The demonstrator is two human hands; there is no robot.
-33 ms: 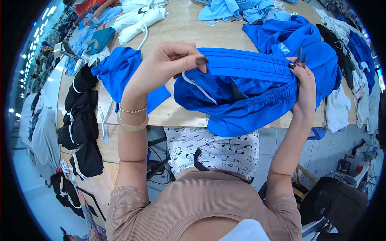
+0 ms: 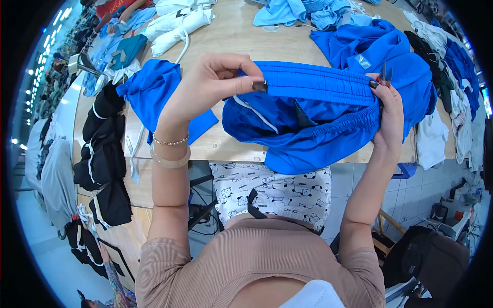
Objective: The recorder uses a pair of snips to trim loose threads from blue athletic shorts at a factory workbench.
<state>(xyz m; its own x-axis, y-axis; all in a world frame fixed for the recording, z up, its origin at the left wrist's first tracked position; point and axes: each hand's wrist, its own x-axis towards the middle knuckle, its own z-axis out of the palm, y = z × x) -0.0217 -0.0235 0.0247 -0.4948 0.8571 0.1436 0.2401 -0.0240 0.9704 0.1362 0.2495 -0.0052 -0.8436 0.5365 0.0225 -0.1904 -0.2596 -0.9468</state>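
Blue elastic-waisted shorts (image 2: 313, 81) are stretched between my hands above the table's near edge, the waist opening toward me. My left hand (image 2: 218, 77) pinches the left end of the gathered waistband between thumb and fingers. At the right end, my right hand (image 2: 389, 105) grips the waistband, thumb on top. Two pointed metal blades of what look like thread snips (image 2: 386, 73) stick up from that hand; their handle is hidden. A white drawstring (image 2: 259, 115) hangs inside the opening on the left. Below it, the front cloth droops over the table edge.
More blue garments (image 2: 382, 46) are heaped behind my right hand, and another blue piece (image 2: 154, 87) lies left. Black bundles (image 2: 105, 149) line the left side. White rolled garments (image 2: 177, 31) and light blue ones (image 2: 308, 13) lie farther back. Another person's arm (image 2: 131, 10) shows at far left.
My left thumb and fingers have shifted very slightly to the right along the waistband. Otherwise the shorts and my right hand are as before.
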